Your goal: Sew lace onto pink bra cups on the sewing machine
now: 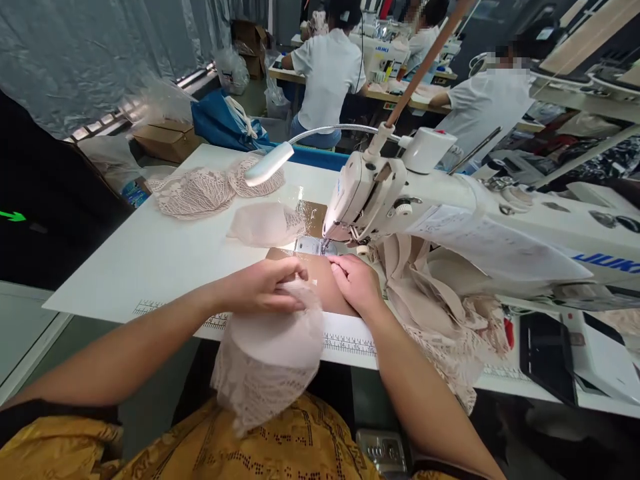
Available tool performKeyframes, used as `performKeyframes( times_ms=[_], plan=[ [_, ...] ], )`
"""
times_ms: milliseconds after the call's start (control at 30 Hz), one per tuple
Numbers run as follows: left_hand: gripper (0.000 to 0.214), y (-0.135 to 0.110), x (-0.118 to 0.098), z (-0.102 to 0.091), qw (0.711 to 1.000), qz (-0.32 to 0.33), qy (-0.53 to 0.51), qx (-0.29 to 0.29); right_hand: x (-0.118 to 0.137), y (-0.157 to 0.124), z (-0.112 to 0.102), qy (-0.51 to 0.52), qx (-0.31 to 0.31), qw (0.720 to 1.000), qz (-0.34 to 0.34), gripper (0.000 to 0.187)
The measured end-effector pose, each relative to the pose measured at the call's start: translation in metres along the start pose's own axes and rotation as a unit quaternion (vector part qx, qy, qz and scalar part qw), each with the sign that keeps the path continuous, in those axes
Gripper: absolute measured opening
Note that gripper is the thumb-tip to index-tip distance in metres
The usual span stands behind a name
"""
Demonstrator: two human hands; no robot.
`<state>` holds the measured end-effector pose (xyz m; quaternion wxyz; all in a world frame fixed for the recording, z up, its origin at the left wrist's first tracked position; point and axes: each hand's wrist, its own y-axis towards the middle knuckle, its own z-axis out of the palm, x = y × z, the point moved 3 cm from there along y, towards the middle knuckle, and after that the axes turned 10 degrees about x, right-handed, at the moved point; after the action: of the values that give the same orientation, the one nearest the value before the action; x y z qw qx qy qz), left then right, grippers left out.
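My left hand (pixel 267 285) is closed in a pinch on the top edge of a beige padded cup with lace trim (pixel 273 353), which hangs over the table's front edge toward my lap. My right hand (pixel 356 280) lies just right of it, fingers curled and pressing a beige piece against the brown plate in front of the needle (pixel 323 248) of the white sewing machine (pixel 450 220). Both hands sit a short way before the presser foot.
Another beige cup (pixel 267 225) lies left of the needle, and lace cups (pixel 200 190) lie farther back on the white table (pixel 150 260). A pile of beige fabric (pixel 440 287) sits under the machine arm. A gooseneck lamp (pixel 267 163) hangs over the table. Other people sew behind.
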<state>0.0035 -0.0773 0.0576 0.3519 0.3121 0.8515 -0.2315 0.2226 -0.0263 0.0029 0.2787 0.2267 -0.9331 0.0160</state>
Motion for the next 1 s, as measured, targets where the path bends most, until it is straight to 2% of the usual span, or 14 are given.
performKeyframes(
  times_ms=[100,200,267,333,433,500,600,667,767,833,933,1000],
  plan=[
    [0.040,0.042,0.013,0.001,0.999,-0.025,0.039,0.015,0.000,-0.004,-0.006,0.070,-0.040,0.997,0.003,0.025],
    [0.043,0.068,0.031,0.000,0.999,-0.015,0.043,0.020,0.007,-0.006,-0.005,0.089,0.011,0.993,-0.073,0.026],
    [0.044,0.075,0.041,-0.004,1.000,-0.002,0.020,0.019,0.014,-0.007,-0.001,0.054,0.072,0.987,-0.130,0.026],
    [0.045,0.077,0.050,-0.010,1.000,-0.008,-0.014,0.011,0.018,-0.007,0.002,0.005,0.111,0.983,-0.143,0.027],
    [0.045,0.079,0.060,-0.016,0.996,-0.032,-0.083,-0.010,0.020,-0.006,0.004,-0.027,0.125,0.984,-0.123,0.029],
    [0.041,0.082,0.062,-0.017,0.994,-0.033,-0.101,-0.024,0.020,-0.006,0.003,-0.038,0.114,0.987,-0.109,0.027],
    [0.034,0.092,0.059,-0.015,0.998,-0.015,-0.051,-0.036,0.017,-0.005,0.001,-0.069,0.075,0.992,-0.080,0.019],
    [0.027,0.097,0.053,-0.014,0.998,-0.015,0.034,-0.054,0.014,-0.004,0.001,-0.100,0.071,0.991,-0.057,0.023],
    [0.023,0.094,0.038,-0.017,0.979,-0.036,0.166,-0.115,0.012,-0.002,0.004,-0.137,0.087,0.986,-0.034,0.028],
    [0.025,0.085,0.025,-0.016,0.963,-0.018,0.230,-0.139,0.011,-0.002,0.005,-0.147,0.090,0.984,-0.034,0.026],
    [0.028,0.071,0.010,0.000,0.949,0.061,0.299,-0.083,0.011,-0.002,0.006,-0.158,0.085,0.983,-0.038,0.026],
    [0.029,0.067,0.010,0.012,0.941,0.096,0.320,-0.055,0.010,-0.002,0.006,-0.161,0.081,0.983,-0.040,0.028]
  ],
)
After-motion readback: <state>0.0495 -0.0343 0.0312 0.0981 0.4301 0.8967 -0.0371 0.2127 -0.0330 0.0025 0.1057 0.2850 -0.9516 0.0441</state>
